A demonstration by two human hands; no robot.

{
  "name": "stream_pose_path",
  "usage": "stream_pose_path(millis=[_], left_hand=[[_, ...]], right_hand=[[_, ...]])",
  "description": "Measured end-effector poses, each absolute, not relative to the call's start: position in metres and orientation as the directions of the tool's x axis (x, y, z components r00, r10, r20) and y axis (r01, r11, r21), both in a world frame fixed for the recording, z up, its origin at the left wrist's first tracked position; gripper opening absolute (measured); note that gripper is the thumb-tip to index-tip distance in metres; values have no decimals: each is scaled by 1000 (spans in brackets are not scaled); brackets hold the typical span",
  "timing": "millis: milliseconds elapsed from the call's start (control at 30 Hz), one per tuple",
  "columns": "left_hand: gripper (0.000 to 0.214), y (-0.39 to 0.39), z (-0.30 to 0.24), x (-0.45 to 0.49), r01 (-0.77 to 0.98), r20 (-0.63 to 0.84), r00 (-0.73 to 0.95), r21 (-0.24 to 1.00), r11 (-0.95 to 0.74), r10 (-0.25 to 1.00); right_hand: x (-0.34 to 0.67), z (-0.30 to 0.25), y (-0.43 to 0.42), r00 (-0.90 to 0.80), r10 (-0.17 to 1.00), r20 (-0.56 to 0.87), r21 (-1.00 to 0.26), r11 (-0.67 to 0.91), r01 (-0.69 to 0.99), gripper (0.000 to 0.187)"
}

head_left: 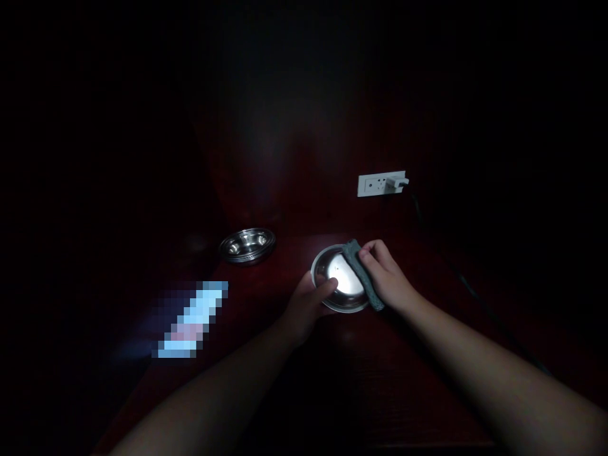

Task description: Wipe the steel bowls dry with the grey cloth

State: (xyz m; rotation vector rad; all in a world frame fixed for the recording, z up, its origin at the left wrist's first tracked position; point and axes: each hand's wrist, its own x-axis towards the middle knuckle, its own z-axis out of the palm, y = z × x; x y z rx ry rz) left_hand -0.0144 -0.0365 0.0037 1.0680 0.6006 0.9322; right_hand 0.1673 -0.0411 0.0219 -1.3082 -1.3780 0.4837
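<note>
In a dark room a small shiny steel bowl is lit up at the centre of the head view. My left hand grips its near-left rim, thumb lying inside the bowl. My right hand is closed on a grey cloth and presses it against the bowl's right side and rim. Both forearms reach in from the bottom of the frame.
A second steel bowl sits on the dark red wooden table to the left. A white wall socket with a plug in it is behind, its dark cable running down the right. A glowing blurred rectangle lies at the left.
</note>
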Motion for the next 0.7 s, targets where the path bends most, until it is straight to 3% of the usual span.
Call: stream_pose_path(millis=[167, 467, 700], left_hand=[[49, -35, 9, -14, -371, 6, 460, 910, 186, 888], [46, -32, 7, -11, -471, 57, 334, 875, 114, 941], [42, -31, 6, -9, -485, 86, 307, 871, 78, 948]], right_hand=[[167, 26, -42, 128, 899, 418, -868, 354, 347, 29], [163, 23, -39, 80, 950, 300, -943, 284, 171, 39], [161, 20, -40, 66, 955, 289, -941, 270, 205, 39]])
